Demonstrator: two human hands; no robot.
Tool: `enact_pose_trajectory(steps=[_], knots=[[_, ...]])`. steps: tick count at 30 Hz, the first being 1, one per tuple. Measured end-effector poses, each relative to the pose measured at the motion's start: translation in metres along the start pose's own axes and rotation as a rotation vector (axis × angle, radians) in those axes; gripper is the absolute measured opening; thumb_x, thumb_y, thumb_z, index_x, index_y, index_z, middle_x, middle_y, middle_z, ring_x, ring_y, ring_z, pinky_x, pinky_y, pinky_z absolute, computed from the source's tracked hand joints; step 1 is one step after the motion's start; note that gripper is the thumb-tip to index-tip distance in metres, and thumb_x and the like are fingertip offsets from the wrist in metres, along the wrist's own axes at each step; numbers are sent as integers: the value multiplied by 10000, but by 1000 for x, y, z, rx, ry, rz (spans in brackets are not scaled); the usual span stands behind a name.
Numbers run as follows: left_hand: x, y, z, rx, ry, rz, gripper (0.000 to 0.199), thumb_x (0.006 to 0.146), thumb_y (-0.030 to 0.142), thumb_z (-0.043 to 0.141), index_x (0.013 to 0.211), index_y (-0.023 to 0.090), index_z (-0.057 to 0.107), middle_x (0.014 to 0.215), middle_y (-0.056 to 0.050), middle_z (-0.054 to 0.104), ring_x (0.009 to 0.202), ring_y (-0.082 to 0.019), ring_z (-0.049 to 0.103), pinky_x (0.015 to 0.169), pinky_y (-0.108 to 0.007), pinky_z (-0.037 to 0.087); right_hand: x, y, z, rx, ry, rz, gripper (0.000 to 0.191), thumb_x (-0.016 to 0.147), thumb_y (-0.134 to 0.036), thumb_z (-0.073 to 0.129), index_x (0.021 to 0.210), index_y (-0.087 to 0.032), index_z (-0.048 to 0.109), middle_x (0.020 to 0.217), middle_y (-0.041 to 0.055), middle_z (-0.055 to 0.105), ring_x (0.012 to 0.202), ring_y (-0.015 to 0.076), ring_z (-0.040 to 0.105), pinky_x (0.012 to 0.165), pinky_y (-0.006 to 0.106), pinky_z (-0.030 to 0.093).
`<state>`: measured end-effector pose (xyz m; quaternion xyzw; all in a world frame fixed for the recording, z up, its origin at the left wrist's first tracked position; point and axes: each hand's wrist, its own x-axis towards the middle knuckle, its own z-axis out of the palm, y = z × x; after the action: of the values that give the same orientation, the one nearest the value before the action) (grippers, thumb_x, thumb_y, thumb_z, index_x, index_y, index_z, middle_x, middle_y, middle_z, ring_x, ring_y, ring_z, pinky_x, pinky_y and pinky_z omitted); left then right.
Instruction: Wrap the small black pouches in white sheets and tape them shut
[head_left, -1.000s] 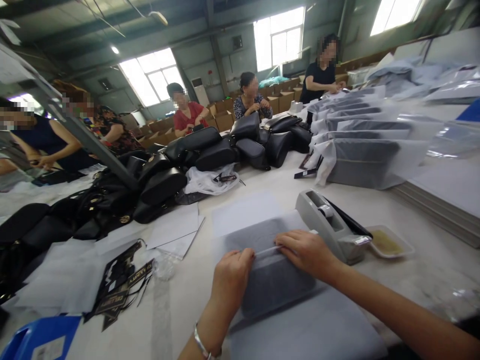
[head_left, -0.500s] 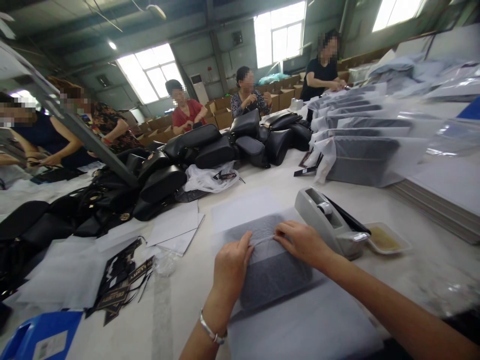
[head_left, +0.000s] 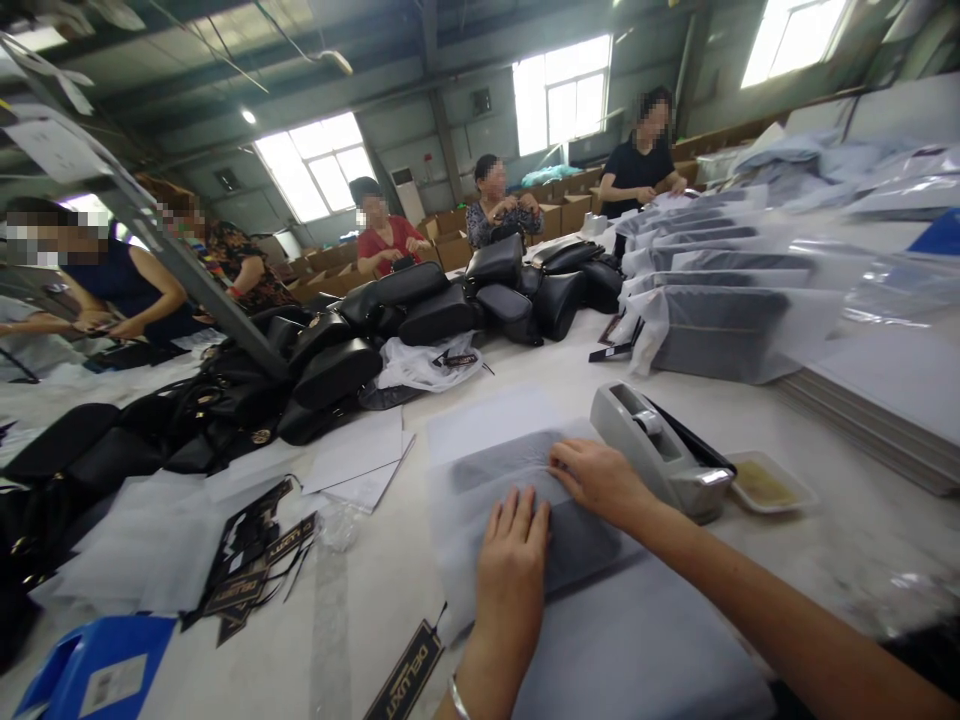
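Note:
A dark bag wrapped in thin white translucent paper (head_left: 517, 450) lies flat on a stack of white sheets (head_left: 637, 650) before me. My left hand (head_left: 514, 560) rests palm down on the wrapped bag, its fingers stretched out and slightly apart. At the bag's upper right, my right hand (head_left: 600, 480) has thumb and fingers pinched on the wrapping paper's folded edge. A black hang tag with gold letters (head_left: 409, 675) sticks out beside my left wrist. Just beyond my right hand stands a grey tape dispenser (head_left: 652, 445).
Black handbags (head_left: 337, 375) are heaped across the table. Several wrapped bags (head_left: 720, 330) stand in a row at right, near stacked grey boards (head_left: 870, 430). A shallow dish (head_left: 769, 480), loose hang tags (head_left: 240, 590) and a blue holder (head_left: 97, 665) lie around. Co-workers stand beyond.
My left hand has let go of the paper fold, moved right and flattened onto the bag. The hang tag has come into view by my left wrist. My right hand has hardly moved.

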<state>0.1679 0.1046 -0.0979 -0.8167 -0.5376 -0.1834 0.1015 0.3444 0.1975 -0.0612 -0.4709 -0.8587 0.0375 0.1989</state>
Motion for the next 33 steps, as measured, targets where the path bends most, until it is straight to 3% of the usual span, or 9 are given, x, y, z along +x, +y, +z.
enact_pose_trajectory(steps=[5,10,12,15,19,22,27,30,33], knots=[[9,-3,-10,-11,-136,-96,394,956,206,531,1338,296,563,1484,-38,483,1362,-326,452,1071,-608,426,-15,27,-20,-88,255,25,258,908,-178,520,1144,-186,624,1317,120,615,1212,296,543,1086,492,341],[12,-4,-17,-31,-159,-132,405,957,225,524,1346,331,558,1508,-27,451,1403,-350,383,1074,-631,395,-69,90,-46,-109,511,302,287,897,-407,545,1025,-185,674,1301,138,609,1266,301,503,1112,469,352],[12,-5,-16,-37,-163,-129,412,956,212,520,1349,329,557,1505,-26,457,1402,-345,387,1076,-624,393,-88,110,-49,-76,496,433,332,858,-477,561,964,-196,702,1307,142,600,1264,312,506,1112,490,352],[11,-6,-14,-39,-145,-120,419,949,193,517,1339,338,568,1496,-23,468,1389,-346,407,1066,-619,404,-102,124,-44,71,356,589,352,821,-525,570,879,-228,750,1328,118,596,1268,313,515,1106,495,360],[10,-7,-14,-42,-116,-106,420,952,197,505,1341,344,566,1489,-25,480,1380,-342,420,1053,-609,419,-100,118,-37,401,261,715,365,799,-553,614,819,-232,785,1378,109,577,1242,315,552,1082,462,388],[9,-7,-14,-28,-124,-106,414,956,210,503,1348,331,561,1493,-32,475,1384,-340,415,1060,-609,409,-98,103,-40,591,404,773,331,755,-523,691,822,-214,789,1416,111,546,1236,310,559,1071,425,407],[9,-7,-14,-18,-121,-89,400,970,233,486,1354,320,557,1497,-35,469,1385,-346,412,1059,-614,405,-115,69,-54,685,652,750,306,720,-494,768,861,-223,788,1402,73,561,1271,291,527,1105,396,394],[9,-6,-13,-10,-117,-92,395,967,227,494,1347,306,568,1493,-41,474,1383,-352,413,1056,-613,407,-136,56,-55,926,644,819,356,700,-500,791,897,-202,783,1212,93,683,1139,277,620,1010,386,504],[9,-6,-12,-4,-106,-81,396,964,223,500,1346,303,569,1496,-47,468,1386,-354,409,1050,-612,411,-153,55,-47,1185,586,965,413,637,-504,839,873,-171,779,926,89,745,811,218,699,783,342,618]])
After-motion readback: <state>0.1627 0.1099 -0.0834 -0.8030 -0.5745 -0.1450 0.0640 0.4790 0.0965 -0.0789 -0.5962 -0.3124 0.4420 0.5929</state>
